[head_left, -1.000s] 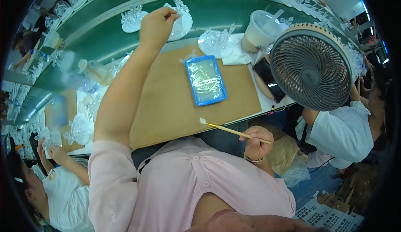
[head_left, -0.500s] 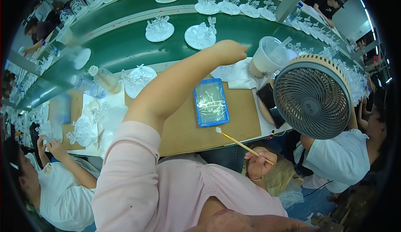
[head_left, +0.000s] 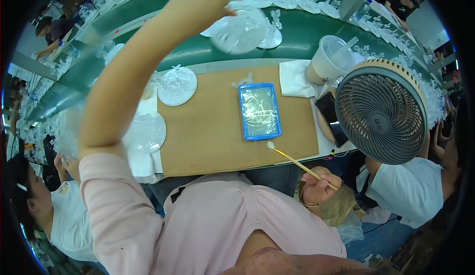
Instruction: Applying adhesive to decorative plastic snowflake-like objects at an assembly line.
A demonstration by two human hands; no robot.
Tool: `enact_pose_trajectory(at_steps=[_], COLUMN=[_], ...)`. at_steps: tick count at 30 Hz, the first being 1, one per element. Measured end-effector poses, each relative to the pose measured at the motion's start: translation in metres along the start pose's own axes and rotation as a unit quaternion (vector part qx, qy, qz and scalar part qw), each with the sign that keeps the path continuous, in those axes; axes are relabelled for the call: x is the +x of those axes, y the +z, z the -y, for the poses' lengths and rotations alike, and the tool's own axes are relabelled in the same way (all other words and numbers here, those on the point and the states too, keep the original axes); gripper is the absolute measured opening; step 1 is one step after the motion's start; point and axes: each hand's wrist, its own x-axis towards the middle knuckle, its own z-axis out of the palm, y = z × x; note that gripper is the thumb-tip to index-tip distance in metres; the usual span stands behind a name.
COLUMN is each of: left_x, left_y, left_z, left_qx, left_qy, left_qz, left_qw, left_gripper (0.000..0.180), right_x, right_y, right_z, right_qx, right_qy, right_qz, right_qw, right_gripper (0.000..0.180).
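My left hand [head_left: 204,7], arm stretched far forward, is closed on the edge of a clear round disc [head_left: 241,33]. The disc is smeared by motion and hangs over the green conveyor belt [head_left: 314,35], partly covering white round pieces behind it. Low on the right, my right hand [head_left: 320,185] grips a thin brush [head_left: 297,164] by its wooden handle. Its whitish tip points up and left, just below a blue-rimmed tray [head_left: 262,138] with shiny clear film inside. The tray lies on a brown cardboard sheet [head_left: 208,126]. A small clear piece [head_left: 243,80] lies at the tray's far edge.
A grey fan [head_left: 381,114] stands at the right, beside a lidded drink cup [head_left: 329,60], a white cloth [head_left: 297,79] and a black object [head_left: 329,114]. Round bases with clear ornaments [head_left: 177,84] lie at left and along the belt. Co-workers sit on both sides.
My left hand has swung forward and left from beyond the tray, carrying the clear disc over the belt. My right hand keeps the brush. The whole view has shifted slightly.
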Motion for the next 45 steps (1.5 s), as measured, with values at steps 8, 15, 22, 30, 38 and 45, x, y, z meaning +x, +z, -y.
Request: enact_pose_trajectory(at_steps=[8, 15, 22, 30, 38, 45], left_x=[-0.143, -0.098, 0.055, 0.116, 0.118, 0.064], left_y=[-0.018, 0.034, 0.171, 0.199, 0.174, 0.079], left_z=[-0.057, -0.039, 0.018, -0.001, 0.034, 0.038], left_qx=[-0.098, -0.106, 0.146, -0.02, -0.024, -0.017], left_qy=[0.06, 0.012, 0.059, 0.01, 0.069, 0.079], left_qz=[0.311, 0.219, -0.035, 0.039, 0.09, 0.162], left_qw=[0.944, 0.97, 0.987, 0.999, 0.993, 0.983], left_gripper=[0.035, 0.053, 0.048, 0.016, 0.015, 0.021], right_x=[0.008, 0.006, 0.004, 0.006, 0.006, 0.012], right_y=[0.005, 0.006, 0.006, 0.004, 0.006, 0.008], right_z=[-0.008, -0.012, -0.016, -0.015, -0.011, -0.01], right_qx=[0.027, 0.018, 0.013, 0.002, -0.035, -0.026], right_qy=[-0.025, -0.003, 0.007, 0.015, 0.0, -0.022], right_qz=[0.006, -0.03, -0.048, -0.056, -0.077, -0.045], right_qw=[0.999, 0.999, 0.999, 0.998, 0.996, 0.998], right_gripper=[0.022, 0.028, 0.026, 0.021, 0.026, 0.024])
